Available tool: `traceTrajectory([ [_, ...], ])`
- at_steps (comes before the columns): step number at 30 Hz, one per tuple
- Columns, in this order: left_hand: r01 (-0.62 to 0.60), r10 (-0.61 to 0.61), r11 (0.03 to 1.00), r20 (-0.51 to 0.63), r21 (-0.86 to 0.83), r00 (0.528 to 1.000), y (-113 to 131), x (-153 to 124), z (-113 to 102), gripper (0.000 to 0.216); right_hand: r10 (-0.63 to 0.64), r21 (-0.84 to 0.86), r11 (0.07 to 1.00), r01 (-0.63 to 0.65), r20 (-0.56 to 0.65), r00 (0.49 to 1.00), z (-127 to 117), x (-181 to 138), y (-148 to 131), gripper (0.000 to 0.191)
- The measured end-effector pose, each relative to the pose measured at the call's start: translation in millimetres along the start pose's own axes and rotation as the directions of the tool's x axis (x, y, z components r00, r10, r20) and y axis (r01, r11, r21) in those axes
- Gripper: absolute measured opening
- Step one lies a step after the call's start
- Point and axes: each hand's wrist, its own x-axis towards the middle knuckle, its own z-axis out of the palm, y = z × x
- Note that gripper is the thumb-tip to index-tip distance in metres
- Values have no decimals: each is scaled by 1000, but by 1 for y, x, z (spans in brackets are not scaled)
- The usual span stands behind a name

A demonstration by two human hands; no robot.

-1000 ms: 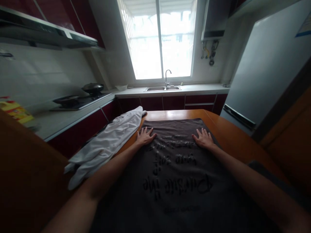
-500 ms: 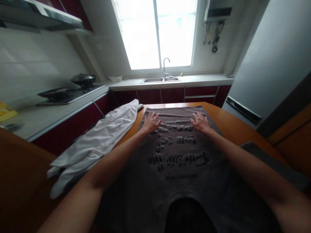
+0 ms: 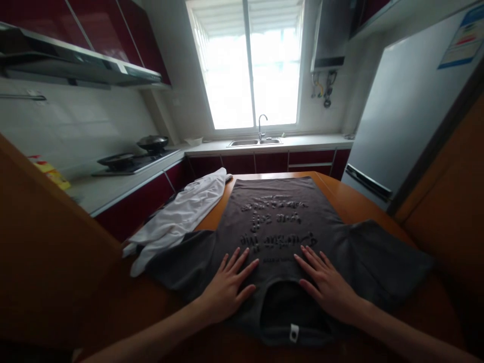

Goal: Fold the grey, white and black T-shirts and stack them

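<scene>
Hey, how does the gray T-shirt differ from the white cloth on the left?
The gray T-shirt lies spread fairly flat, sleeves out; the white cloth lies bunched and wrinkled. The T-shirt bears dark lettering; the white cloth shows none. The left hand and right hand rest on the T-shirt; neither touches the white cloth. Both are fabric.

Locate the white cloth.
Head view, left of centre: the white cloth lies along the left side of the table, beside the gray T-shirt, beyond the left hand.
</scene>
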Motion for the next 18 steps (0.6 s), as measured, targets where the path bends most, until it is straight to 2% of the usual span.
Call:
traceTrajectory([
  [3, -6, 8, 999, -78, 32, 997, 7, -3, -2, 63, 10, -9, 1000, -10, 11, 1000, -1, -3, -5, 60],
  [5, -22, 26, 998, -87, 51, 996, 12, -5, -2, 62, 5, -12, 1000, -5, 44, 999, -2, -6, -8, 61],
  [11, -38, 38, 999, 55, 5, 998, 24, -12, -5, 65, -13, -2, 1000, 14, 103, 995, -6, -12, -13, 64],
  [14, -67, 69, 995, 14, -74, 998, 31, -4, -20, 58, 33, 17, 999, -33, 25, 999, -16, 6, -20, 56],
  [16, -170, 158, 974, -85, -153, 984, 38, 4, -31, 51, 85, 51, 995, -81, -83, 993, -23, 26, -26, 51],
  [18, -294, 268, 930, -144, -219, 953, 46, 7, -40, 41, 95, 122, 990, -72, -200, 975, -28, 46, -33, 44],
])
